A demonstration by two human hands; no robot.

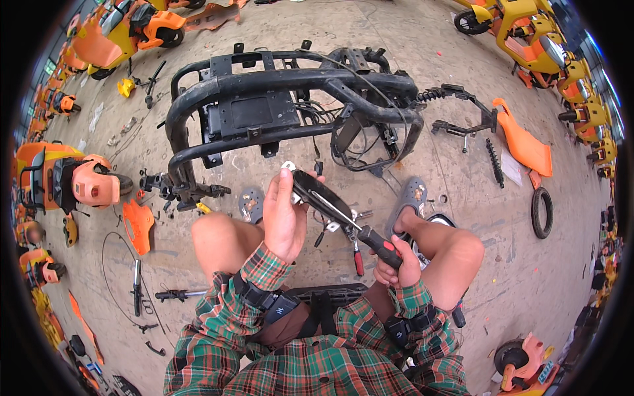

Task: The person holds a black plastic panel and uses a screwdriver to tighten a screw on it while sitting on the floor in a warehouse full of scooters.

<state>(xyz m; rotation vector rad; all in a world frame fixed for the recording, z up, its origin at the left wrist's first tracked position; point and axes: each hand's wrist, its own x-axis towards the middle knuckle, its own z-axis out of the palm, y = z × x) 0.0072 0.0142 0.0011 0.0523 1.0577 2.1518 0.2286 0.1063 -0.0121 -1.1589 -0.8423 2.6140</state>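
At frame centre, my left hand [284,214] grips the black curved part [323,196]; lower right of it, my right hand [401,265] wraps the screwdriver [379,244]. Pushed off-angle, it could skid toward my left hand.

SHIRT [323,369]: green/orange/black plaid | SHORTS [290,329]: brown | CLOGS [414,191]: grey | FRAME [264,82]: black | PART [324,189]: black | SCREWDRIVER [371,239]: black-and-red handle, silver shaft | PANEL [525,145]: orange | TYRE [543,233]: black | SCOOTERS [99,47]: orange, yellow | FLOOR [515,284]: grey-brown
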